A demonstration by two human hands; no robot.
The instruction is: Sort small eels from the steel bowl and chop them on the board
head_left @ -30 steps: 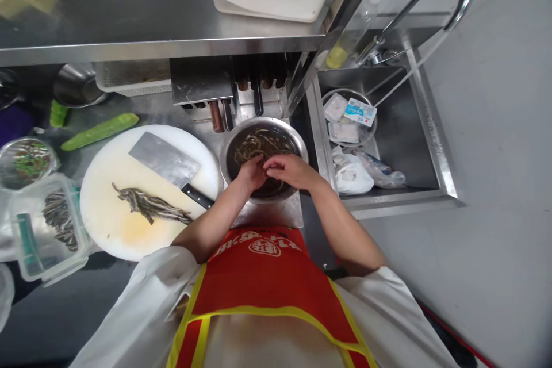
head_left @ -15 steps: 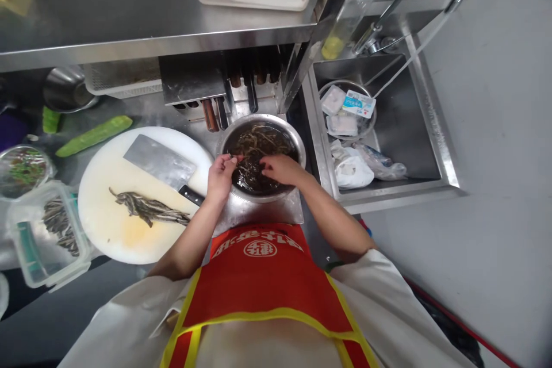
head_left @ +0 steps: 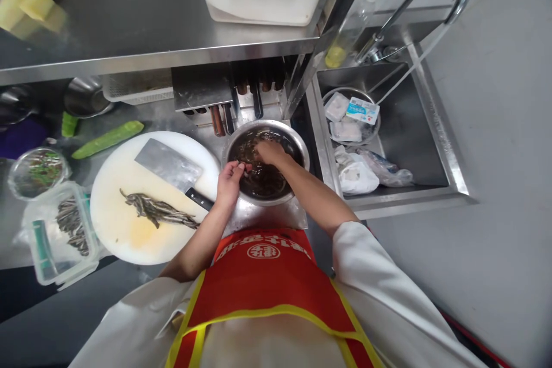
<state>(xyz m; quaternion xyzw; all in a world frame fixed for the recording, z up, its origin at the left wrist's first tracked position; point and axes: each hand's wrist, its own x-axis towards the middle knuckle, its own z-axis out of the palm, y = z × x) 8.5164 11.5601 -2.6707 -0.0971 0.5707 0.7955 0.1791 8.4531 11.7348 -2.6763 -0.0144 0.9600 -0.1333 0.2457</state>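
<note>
In the head view, a round steel bowl [head_left: 299,156] stands on the steel counter, full of dark water and thin dark eels [head_left: 259,175]. The right hand [head_left: 268,152] reaches into this bowl with fingers bent down among the eels; I cannot tell if it grips one. The left hand [head_left: 230,179] is at the near-left rim, its fingertips pinched together on a thin dark piece. Left of the bowl lies a round white cutting board [head_left: 116,224] with a small row of eels [head_left: 159,211] and a wide steel cleaver [head_left: 168,165]. A clear plastic box [head_left: 64,238] at the counter's left edge holds more dark eels. A small round bowl [head_left: 37,171] behind it holds green pieces. A long green cucumber [head_left: 107,138] lies behind the board.

The bowl almost touches the sink wall on the right; the steel sink [head_left: 435,144] holds white packets in a dish. There is free counter only in front, near the red apron [head_left: 267,282].

Compared with half a second before, the right hand is deeper, farther back in the bowl, and the left hand has moved little.
</note>
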